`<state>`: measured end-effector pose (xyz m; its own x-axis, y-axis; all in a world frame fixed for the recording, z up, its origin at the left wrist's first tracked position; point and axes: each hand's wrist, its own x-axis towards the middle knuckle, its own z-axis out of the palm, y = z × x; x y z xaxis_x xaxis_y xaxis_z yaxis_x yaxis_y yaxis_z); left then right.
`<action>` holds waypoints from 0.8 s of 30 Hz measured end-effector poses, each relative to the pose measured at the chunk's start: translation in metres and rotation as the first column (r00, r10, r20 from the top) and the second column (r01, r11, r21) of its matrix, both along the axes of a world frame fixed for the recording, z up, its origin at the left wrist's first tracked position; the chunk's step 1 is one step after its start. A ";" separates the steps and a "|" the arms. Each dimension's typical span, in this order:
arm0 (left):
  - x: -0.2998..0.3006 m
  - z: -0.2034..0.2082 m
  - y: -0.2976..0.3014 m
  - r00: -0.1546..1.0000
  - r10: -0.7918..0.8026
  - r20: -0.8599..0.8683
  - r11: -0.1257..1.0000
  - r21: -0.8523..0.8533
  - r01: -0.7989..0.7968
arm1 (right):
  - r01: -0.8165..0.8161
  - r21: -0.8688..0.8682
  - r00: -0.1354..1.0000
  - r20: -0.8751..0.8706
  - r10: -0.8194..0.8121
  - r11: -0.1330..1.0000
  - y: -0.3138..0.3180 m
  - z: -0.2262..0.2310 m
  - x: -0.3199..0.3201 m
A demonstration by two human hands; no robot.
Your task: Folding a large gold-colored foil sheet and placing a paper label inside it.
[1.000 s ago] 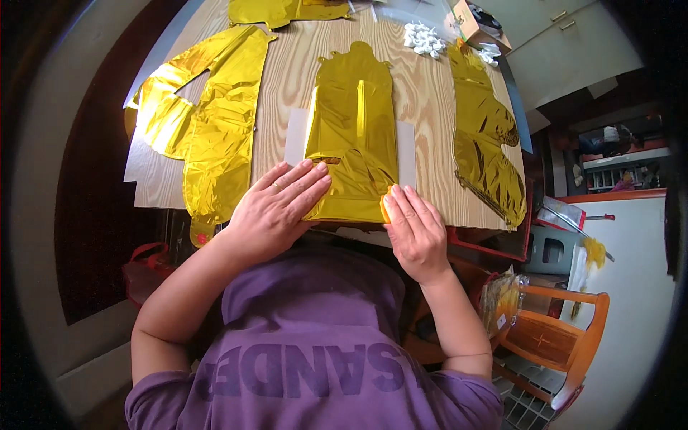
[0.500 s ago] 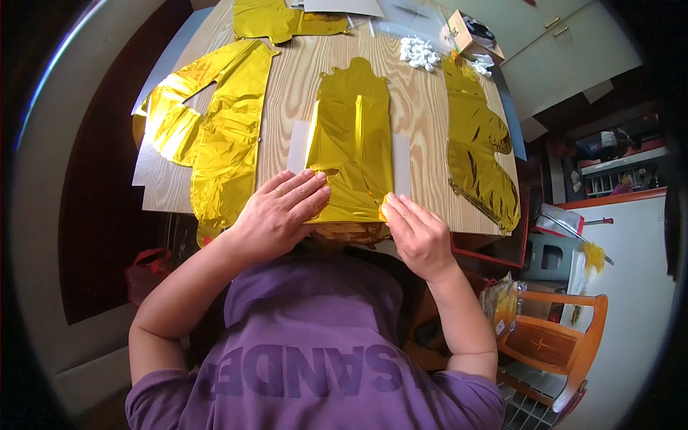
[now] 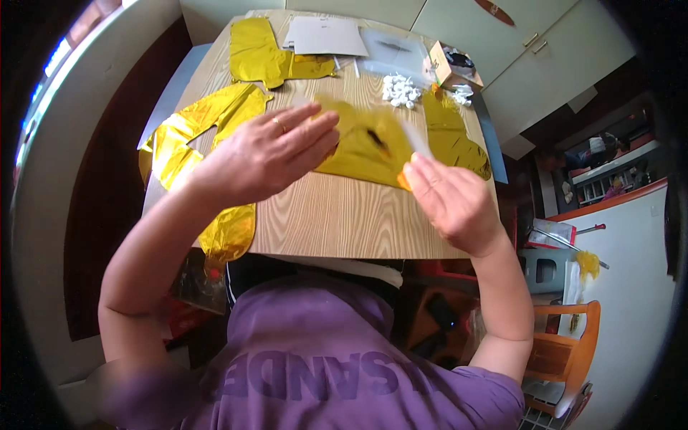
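Note:
The middle gold foil balloon (image 3: 362, 147) is off its former place by the near edge, raised and blurred by motion. My right hand (image 3: 459, 201) pinches its near right corner, where a small orange patch shows between thumb and fingers. At its left end is my left hand (image 3: 269, 150), a ring on one finger. Its fingers lie straight and together over the foil, with the thumb hidden underneath, closed on that side. A blurred white card (image 3: 414, 140) shows beside the balloon's right edge. Left of it, another gold foil balloon (image 3: 233, 233) lies flat, partly covered by my left forearm.
More gold foil balloons lie at the far left (image 3: 251, 54) and right (image 3: 459, 136) of the wooden table (image 3: 322, 222). Towards the back are grey-white sheets (image 3: 326, 36), clear plastic (image 3: 394, 54), small white pieces (image 3: 401, 91) and a cardboard box (image 3: 453, 66). A wooden chair (image 3: 566, 351) stands at right.
Both hands have moved up and away from the table's near edge, bringing the middle foil balloon with them. It was lying flat on the white card before. The view has shifted too.

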<state>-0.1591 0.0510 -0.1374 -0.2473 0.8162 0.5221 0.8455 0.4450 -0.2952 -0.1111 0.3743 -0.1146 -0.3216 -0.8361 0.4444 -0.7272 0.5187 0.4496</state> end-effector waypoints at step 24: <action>0.039 -0.113 0.016 0.909 -0.006 0.416 0.985 -0.153 0.077 | 0.412 -0.096 0.733 0.625 -0.267 0.906 -0.078 -0.122 0.088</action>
<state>-0.1199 0.0667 -0.2508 -0.3759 0.8951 0.2398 0.9237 0.3827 0.0194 -0.0235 0.2960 -0.2370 -0.8206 -0.5262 0.2230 -0.5629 0.8117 -0.1561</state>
